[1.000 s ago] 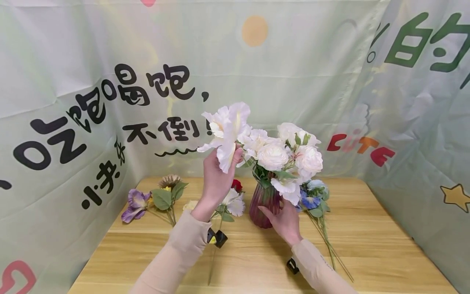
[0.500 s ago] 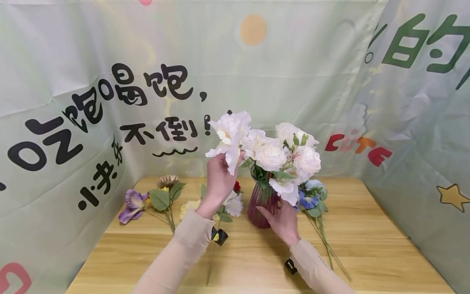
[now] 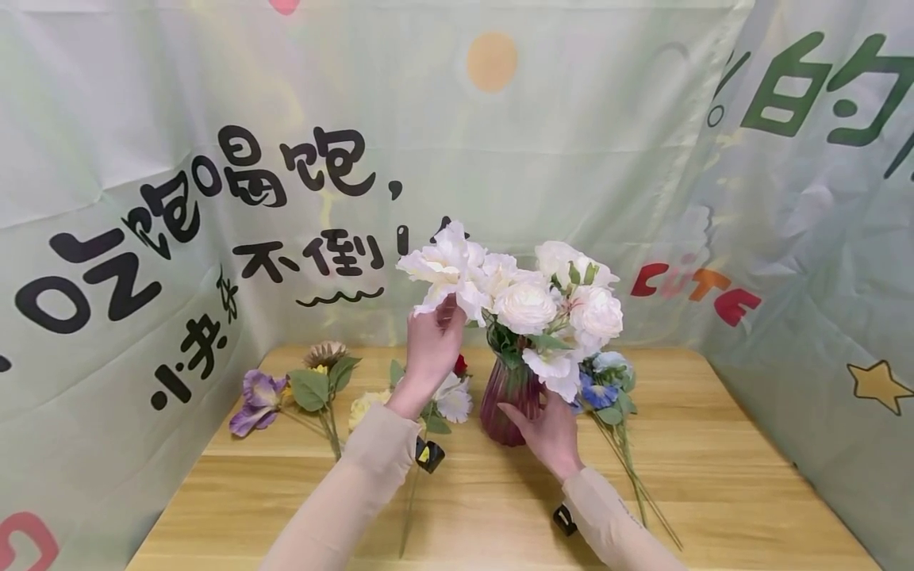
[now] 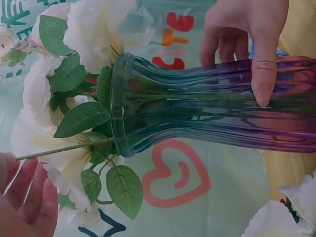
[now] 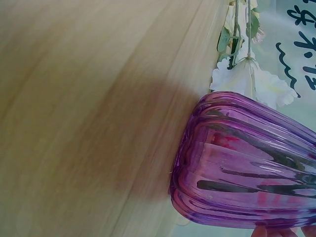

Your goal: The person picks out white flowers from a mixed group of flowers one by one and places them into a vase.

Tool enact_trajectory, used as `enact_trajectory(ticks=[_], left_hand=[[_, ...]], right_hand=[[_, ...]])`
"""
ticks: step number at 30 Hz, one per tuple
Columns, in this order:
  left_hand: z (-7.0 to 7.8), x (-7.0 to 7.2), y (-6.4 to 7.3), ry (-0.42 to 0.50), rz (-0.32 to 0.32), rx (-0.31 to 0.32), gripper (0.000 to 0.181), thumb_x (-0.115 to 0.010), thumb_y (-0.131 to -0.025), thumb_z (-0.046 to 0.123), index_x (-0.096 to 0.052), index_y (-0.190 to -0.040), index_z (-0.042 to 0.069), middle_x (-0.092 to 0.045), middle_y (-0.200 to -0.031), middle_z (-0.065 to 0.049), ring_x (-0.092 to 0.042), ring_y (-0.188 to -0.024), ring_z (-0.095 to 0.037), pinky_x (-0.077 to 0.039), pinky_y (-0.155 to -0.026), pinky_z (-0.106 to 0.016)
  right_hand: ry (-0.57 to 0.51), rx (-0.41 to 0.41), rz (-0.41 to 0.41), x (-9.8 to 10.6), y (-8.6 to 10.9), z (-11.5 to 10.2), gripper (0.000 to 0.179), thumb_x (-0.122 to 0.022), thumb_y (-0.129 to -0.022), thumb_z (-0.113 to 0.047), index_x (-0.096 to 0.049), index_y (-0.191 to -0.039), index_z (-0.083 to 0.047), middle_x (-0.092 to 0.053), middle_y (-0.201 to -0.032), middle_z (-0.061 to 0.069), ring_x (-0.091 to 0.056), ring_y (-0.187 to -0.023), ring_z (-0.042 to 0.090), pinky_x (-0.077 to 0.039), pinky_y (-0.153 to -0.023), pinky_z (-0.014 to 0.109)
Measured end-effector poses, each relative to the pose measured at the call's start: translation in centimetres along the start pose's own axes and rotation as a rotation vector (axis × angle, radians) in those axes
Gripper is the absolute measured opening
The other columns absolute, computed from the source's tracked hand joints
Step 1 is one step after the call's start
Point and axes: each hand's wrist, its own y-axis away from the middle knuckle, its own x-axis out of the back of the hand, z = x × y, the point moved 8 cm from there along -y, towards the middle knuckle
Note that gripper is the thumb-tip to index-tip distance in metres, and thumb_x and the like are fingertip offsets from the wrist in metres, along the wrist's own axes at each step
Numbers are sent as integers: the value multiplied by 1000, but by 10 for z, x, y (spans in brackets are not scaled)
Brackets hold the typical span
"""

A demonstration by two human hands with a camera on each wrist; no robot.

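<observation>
My left hand [image 3: 432, 345] pinches the stem of a large white flower [image 3: 439, 266] just under its bloom, left of the vase mouth. In the left wrist view that thin stem [image 4: 64, 149] runs from the fingertips in over the glass rim. My right hand [image 3: 553, 432] holds the ribbed glass vase [image 3: 500, 400] low on its side, thumb across the front. The vase stands upright, blue-green at the neck and purple-pink below. White ranunculus-like blooms [image 3: 527, 305] and green leaves fill its mouth. Several stems show through the glass.
On the wooden table [image 3: 500, 523], a purple flower [image 3: 259, 396] and a brownish bloom [image 3: 328, 353] lie at left. A white flower [image 3: 453, 396] lies behind the left forearm, near a yellow bloom [image 3: 367, 406]. Blue flowers [image 3: 600, 388] lie right of the vase. Printed cloth [image 3: 571, 174] hangs around.
My left hand has moved slightly right with the white flower, whose bloom has dropped and turned closer to the bouquet. The right hand and vase keep their place.
</observation>
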Motion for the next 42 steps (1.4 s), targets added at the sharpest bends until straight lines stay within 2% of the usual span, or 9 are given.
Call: enact_trajectory(ticks=[3, 9, 18, 22, 25, 28, 32, 37, 42], left_hand=[[0, -1, 0, -18, -24, 10, 22, -56, -93, 3, -72, -104, -6, -76, -101, -24, -76, -88, -36, -63, -81, -43], [-1, -8, 1, -48, -73, -9, 24, -54, -90, -2, -69, -109, -5, -74, -105, -24, -73, -91, -35, -62, -83, -40], [-12, -20, 6, -116, -130, 26, 20, -62, -88, 0, -68, -106, -3, -75, -96, -20, -74, -86, -32, -62, -77, -37], [-19, -26, 9, -181, -132, 7, 16, -64, -86, 1, -69, -101, 0, -74, -88, -17, -71, -78, -29, -59, -68, -34], [-26, -30, 10, -217, -117, -13, 17, -67, -86, 4, -69, -103, 2, -75, -89, -15, -70, -79, -28, -58, -69, -38], [-36, -34, 10, -191, -139, 48, 23, -66, -87, 6, -67, -110, 4, -74, -96, -14, -69, -87, -27, -58, -76, -42], [-50, -40, 10, -158, -172, 150, 20, -63, -88, 6, -66, -108, 4, -70, -90, -16, -62, -83, -23, -53, -77, -37], [-57, -41, 10, -125, -169, 177, 20, -59, -85, 2, -66, -104, 3, -67, -87, -14, -54, -78, -17, -48, -74, -30], [-60, -43, 14, -42, -187, 208, 9, -62, -89, 8, -63, -95, 1, -66, -86, -16, -57, -78, -19, -48, -76, -30]], right_hand=[[0, 2, 6, 0, 1, 1, 65, -89, -76, -37, -60, -124, -5, -74, -92, 12, -65, -68, 21, -53, -61, 34], [-20, 2, 7, 1, 1, 0, 66, -90, -75, -36, -60, -125, -4, -74, -108, 19, -74, -93, 36, -61, -74, 50], [10, -15, 4, 2, 2, 1, 62, -89, -75, -39, -63, -118, -4, -74, -92, 13, -68, -75, 24, -55, -65, 39], [-4, -6, 14, 2, 2, 0, 67, -90, -74, -38, -61, -124, -4, -75, -102, 17, -73, -86, 32, -59, -72, 46], [-19, 6, 26, 3, 1, -1, 71, -90, -74, -37, -59, -128, -4, -73, -110, 19, -73, -94, 37, -60, -76, 51], [-20, 19, 34, 3, 1, -1, 71, -90, -74, -36, -59, -129, -4, -73, -110, 19, -73, -92, 37, -60, -75, 51], [-11, 34, 41, 4, 2, -1, 72, -90, -74, -36, -58, -130, -5, -72, -110, 18, -72, -93, 36, -59, -75, 51], [-3, 27, 34, 4, 2, -1, 74, -90, -74, -37, -56, -132, -6, -72, -107, 16, -71, -89, 33, -56, -76, 50], [-6, 9, 26, 4, 2, -1, 74, -90, -74, -39, -56, -132, -6, -73, -109, 17, -71, -93, 35, -56, -80, 52]])
